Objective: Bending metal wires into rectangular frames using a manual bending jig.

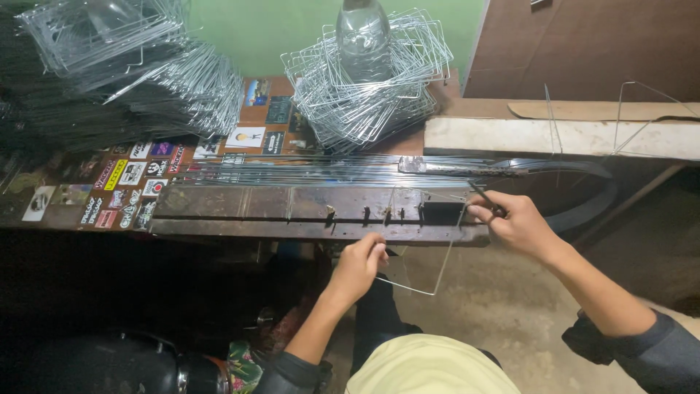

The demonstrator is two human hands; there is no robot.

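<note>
- I see my left hand (pixel 362 257) closed on the near end of a thin wire (pixel 436 257), pinching it just below the front edge of the surface (pixel 219 219).
- My right hand (pixel 516 222) grips a short dark lever (pixel 486 198) at the right end of the metal jig plate (pixel 306 203); the fingers are wrapped around it.
- The wire is bent into an open frame that hangs off the surface's edge between my two hands, its upper part caught among the small pegs (pixel 386 214) on the plate.
- Behind the plate lies a bundle of straight wires (pixel 306 169), running left to right.
- Further back stands a heap of finished wire frames (pixel 364 80) with a clear bottle (pixel 362 33) rising from it, and a second heap (pixel 138 66) at the far left.
- Stickers (pixel 131 182) cover the left of the surface.
- A pale plank (pixel 554 137) crosses at the right, with two bent wires (pixel 627 117) standing on it.
</note>
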